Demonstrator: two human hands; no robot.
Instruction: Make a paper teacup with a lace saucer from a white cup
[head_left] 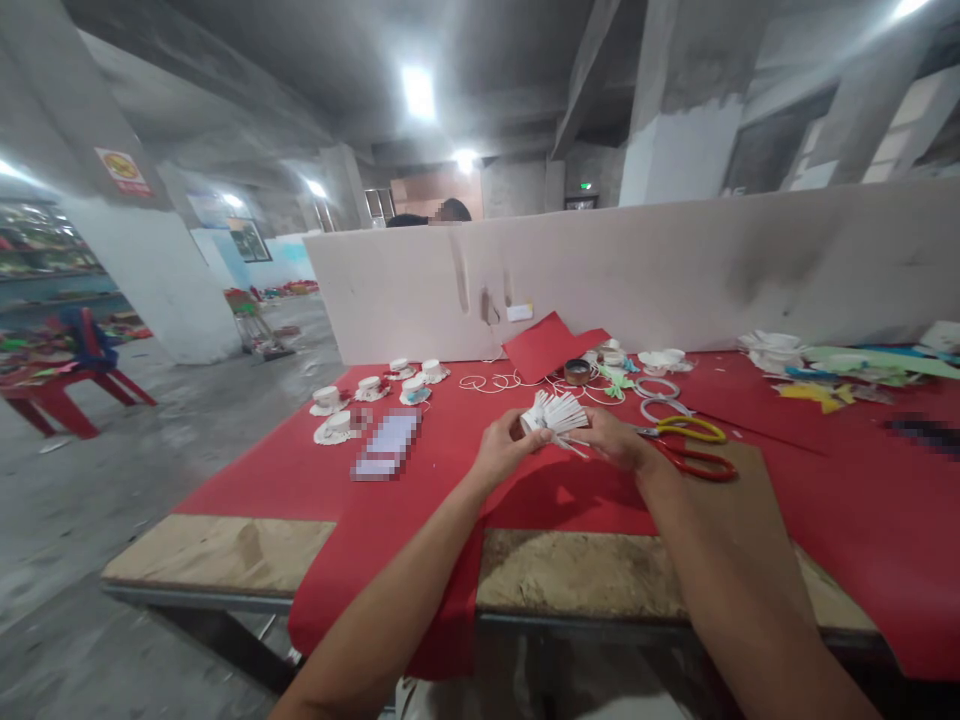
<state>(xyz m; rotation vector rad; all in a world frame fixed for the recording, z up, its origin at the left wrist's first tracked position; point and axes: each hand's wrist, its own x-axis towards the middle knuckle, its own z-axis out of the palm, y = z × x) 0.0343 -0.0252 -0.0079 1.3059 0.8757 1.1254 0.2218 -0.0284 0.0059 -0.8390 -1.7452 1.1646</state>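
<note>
Farthest left of the fringed white piece (553,412), small white hat shapes (370,388) sit in a loose group on the red covering (255,450). Nearer to the piece, still on its left, lies a blurred-out pale rectangle (388,445).

Just at the piece's left side is the left hand (510,442), its fingers curled partly closed around that side and its thumb pressed along the lower front; it grips the piece above the covering. The piece itself is between the two hands, its narrow strips fanned up and out to the right.

Behind the piece are a red sheet (541,347) and a dark-rimmed roll (577,372). At the piece's right side, the right hand (611,437) is partly closed and touches the strips; whether its fingertips pinch them cannot be told. Right of the piece, just beyond that hand, lie scissors with one yellow and one red handle (694,445), partly over a brown board (739,510).
</note>
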